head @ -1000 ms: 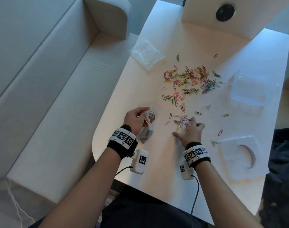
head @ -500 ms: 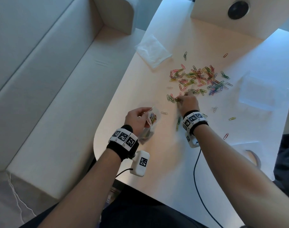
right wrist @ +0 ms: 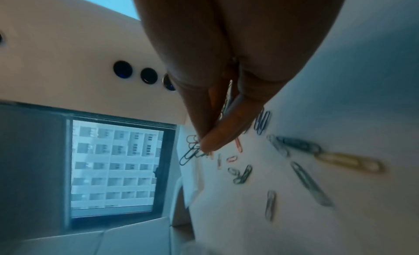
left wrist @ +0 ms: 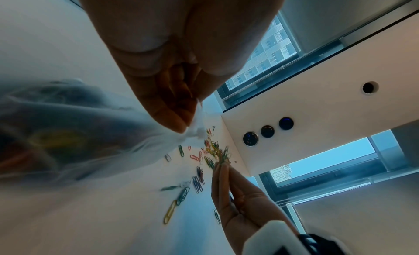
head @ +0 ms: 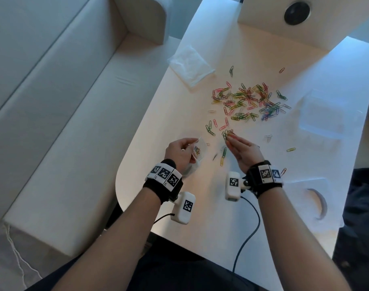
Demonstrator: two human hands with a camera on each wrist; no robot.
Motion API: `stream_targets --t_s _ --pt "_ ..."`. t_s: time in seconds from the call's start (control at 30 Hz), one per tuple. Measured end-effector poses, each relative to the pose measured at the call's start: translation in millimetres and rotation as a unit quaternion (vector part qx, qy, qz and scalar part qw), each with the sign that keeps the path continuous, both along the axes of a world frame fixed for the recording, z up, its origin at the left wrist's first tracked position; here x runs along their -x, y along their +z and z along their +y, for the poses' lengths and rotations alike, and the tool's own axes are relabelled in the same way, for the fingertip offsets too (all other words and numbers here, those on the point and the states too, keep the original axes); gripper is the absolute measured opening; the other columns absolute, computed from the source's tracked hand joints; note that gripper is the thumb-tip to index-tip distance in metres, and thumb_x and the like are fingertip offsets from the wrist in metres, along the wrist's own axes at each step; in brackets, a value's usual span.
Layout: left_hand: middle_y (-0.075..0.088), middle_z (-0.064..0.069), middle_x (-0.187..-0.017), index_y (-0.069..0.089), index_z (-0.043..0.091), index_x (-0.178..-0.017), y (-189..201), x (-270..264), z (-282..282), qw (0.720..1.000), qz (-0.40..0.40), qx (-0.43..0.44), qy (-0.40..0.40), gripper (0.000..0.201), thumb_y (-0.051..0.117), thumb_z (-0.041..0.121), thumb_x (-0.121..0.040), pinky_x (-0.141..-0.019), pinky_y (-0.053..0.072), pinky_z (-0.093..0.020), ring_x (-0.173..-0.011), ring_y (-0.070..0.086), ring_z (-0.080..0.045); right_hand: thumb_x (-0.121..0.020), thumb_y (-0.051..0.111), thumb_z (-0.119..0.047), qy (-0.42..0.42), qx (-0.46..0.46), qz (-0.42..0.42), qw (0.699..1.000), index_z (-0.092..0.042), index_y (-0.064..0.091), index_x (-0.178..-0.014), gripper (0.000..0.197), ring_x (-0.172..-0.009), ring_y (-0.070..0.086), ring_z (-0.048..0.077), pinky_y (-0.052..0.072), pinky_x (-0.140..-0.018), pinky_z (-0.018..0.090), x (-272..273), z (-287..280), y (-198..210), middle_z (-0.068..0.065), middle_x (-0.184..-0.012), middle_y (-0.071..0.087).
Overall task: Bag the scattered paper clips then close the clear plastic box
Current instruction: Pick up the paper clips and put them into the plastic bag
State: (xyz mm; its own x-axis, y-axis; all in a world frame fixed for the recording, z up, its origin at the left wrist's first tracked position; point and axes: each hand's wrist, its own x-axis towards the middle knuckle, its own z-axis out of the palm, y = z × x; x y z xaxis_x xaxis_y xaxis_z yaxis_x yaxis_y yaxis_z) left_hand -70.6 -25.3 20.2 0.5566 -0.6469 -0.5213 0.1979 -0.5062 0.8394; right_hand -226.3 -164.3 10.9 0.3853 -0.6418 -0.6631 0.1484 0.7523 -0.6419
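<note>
You have no words, brand names or numbers to read anywhere in these views. The only signs are black-and-white square code markers: a row of them on the band (head: 165, 173) around your left wrist, more on the band (head: 268, 173) around your right wrist, and one each on the two white camera pods (head: 184, 206) hanging below the wrists. The small bag (head: 198, 151) you hold carries a coloured print, too small to make out.

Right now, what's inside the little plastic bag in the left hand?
Coloured paper clips show through the plastic bag that the left hand pinches open. Fingers and crumpled plastic cover the lower part, so the count is hidden.
</note>
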Motion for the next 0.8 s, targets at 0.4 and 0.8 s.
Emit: stream_targets --t_s 0.4,0.8 --pt "0.069 -0.004 -0.074 0.072 0.018 -0.106 7 12 3 0.998 -0.046 -0.001 -0.046 0.021 0.053 0.014 -0.097 -0.077 0.06 -0.039 -0.065 0.065 -0.019 -0.09 0.061 -0.01 0.345 0.43 0.274 0.788 -0.012 0.075 -0.105 0.021 -0.084 0.067 0.01 0.054 -0.087 0.023 -29 57 36 0.004 -0.097 0.075" --pt "0.068 0.004 -0.075 0.072 0.031 -0.1 7 -24 33 0.998 -0.068 0.009 0.014 0.024 0.055 0.016 -0.094 -0.084 0.059 -0.043 -0.073 0.066 -0.02 -0.082 0.058 0.005 0.347 0.636 0.23 0.65 -0.016 0.077 -0.097 0.032 -0.101 0.068 0.017 0.055 -0.092 0.039 0 60 6 0.002 -0.11 0.072"
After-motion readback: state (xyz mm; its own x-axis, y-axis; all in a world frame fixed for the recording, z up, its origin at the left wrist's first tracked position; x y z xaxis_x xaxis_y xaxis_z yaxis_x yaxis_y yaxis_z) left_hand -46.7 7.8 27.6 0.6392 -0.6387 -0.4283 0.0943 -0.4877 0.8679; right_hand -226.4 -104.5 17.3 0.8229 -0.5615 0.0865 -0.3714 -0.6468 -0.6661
